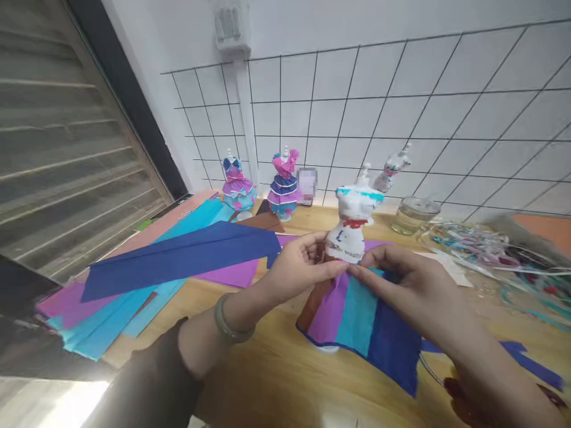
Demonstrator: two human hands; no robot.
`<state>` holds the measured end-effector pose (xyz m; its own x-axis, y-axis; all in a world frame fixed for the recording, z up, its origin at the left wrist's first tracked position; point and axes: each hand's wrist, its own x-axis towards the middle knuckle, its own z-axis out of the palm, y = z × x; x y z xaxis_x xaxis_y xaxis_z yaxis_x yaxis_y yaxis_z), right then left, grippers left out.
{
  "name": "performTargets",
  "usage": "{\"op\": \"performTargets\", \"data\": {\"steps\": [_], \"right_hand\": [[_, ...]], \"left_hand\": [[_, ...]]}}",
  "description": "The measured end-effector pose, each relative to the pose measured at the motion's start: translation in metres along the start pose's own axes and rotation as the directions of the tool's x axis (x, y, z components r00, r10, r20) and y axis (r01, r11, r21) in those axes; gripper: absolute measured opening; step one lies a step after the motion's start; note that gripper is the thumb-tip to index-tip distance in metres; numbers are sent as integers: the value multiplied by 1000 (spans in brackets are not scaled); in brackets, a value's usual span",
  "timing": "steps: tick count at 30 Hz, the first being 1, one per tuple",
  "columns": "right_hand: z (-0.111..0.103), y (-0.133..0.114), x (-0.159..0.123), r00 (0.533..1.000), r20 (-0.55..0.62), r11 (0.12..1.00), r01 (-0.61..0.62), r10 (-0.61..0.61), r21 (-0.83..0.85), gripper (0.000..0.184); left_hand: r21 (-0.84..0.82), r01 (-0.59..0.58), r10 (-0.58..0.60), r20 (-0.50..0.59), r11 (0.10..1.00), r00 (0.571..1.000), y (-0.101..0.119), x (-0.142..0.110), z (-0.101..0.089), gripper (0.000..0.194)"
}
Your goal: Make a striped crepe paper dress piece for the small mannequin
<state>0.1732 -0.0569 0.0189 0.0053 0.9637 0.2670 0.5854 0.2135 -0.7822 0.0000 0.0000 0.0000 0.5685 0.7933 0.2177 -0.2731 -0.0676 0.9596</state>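
A small white dress form (354,223) stands upright before me, with a turquoise band at its chest and red marks at its waist. Around its lower body hangs a doll skirt (357,312) made of brown, purple, turquoise and navy panels with a navy hem. My left hand (303,261) is closed, its thumb pressing the skirt's top edge against the form from the left. From the other side, my right hand (401,276) pinches the same edge, the two thumb tips nearly meeting at the front. The skirt's navy end hangs loose below my right hand.
Sheets of navy material (187,252) and turquoise material (98,327) lie at left. Two dressed forms (238,187) stand by the wall grid, and another bare form (392,166) behind mine. A glass jar (414,215) and tangled ribbons (477,244) sit at right; scissors (459,392) lie near my right forearm.
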Motion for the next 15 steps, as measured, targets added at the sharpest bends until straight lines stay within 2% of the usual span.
{"op": "performTargets", "data": {"steps": [4,15], "right_hand": [[2,1,-3,1000,-7,999,9,-9,-35,23],[-3,4,0,998,42,996,-43,46,-76,35]], "left_hand": [[5,-12,12,-43,1000,999,-6,2,3,47],[-161,34,-47,-76,986,996,-10,7,0,41]]}}
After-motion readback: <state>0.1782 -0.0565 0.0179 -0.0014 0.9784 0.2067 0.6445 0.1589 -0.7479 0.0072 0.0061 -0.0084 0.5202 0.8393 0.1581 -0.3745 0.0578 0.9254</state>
